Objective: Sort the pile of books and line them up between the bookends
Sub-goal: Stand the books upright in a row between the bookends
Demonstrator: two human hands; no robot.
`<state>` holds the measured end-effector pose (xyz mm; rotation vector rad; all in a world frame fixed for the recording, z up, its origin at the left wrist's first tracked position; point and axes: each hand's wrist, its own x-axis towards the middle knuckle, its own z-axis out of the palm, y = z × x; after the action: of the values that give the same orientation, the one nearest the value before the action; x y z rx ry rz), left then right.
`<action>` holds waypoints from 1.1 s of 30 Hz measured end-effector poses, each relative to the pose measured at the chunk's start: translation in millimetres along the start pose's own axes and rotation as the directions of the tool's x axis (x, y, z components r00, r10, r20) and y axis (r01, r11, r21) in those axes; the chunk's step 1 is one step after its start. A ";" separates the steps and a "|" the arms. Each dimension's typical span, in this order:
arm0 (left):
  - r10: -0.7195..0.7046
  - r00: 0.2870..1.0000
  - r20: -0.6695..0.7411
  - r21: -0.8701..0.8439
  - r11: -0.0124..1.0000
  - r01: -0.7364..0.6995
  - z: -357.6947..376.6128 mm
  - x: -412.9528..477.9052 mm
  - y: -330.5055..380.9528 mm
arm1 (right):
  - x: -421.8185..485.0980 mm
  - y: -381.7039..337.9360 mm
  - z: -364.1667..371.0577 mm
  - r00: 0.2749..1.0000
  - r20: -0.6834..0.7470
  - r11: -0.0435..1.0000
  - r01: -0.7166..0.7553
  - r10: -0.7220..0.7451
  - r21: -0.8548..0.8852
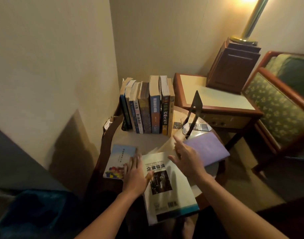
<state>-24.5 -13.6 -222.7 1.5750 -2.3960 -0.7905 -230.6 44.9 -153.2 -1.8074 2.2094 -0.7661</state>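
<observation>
Your left hand (136, 171) lies flat with fingers spread across the seam between the small blue book (119, 160) and the large pale book (166, 187), whose near edge overhangs the round tabletop (139, 141). Your right hand (186, 158) hovers open, gripping nothing, beside the purple book (208, 148) at the right rim. A bare gap separates the upright row of books (147, 107) from the black bookend (193, 112).

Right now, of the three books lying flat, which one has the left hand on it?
The small blue book at the table's left edge; the left hand covers its right side. The white textbook and purple book lie further right.
</observation>
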 end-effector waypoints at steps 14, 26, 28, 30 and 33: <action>-0.084 0.996 -0.021 -0.364 0.929 0.071 42.1 -106.4 27.2 | -116.4 -0.9 27.0 0.921 0.250 0.954 -0.281 0.298 -0.103; -0.351 0.926 -0.140 -0.525 0.819 0.232 53.4 -134.5 41.5 | -144.7 -10.6 37.3 0.889 0.204 0.912 -0.399 0.410 -0.096; -0.346 0.933 -0.103 -0.597 0.771 0.220 44.8 -133.5 38.2 | -145.6 -10.4 37.6 0.880 0.214 0.906 -0.416 0.424 -0.085; -0.313 0.949 -0.043 -0.632 0.744 0.217 36.2 -128.4 33.1 | -144.8 -11.0 37.9 0.875 0.220 0.902 -0.423 0.432 -0.089; -0.208 0.973 0.097 -0.689 0.692 0.216 18.9 -115.2 30.7 | -141.6 -10.7 36.9 0.864 0.247 0.897 -0.437 0.439 -0.066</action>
<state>-7.5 104.8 -206.2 1.4915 -1.5839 -1.5260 -170.6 168.7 -204.1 -1.2370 2.3122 -0.4011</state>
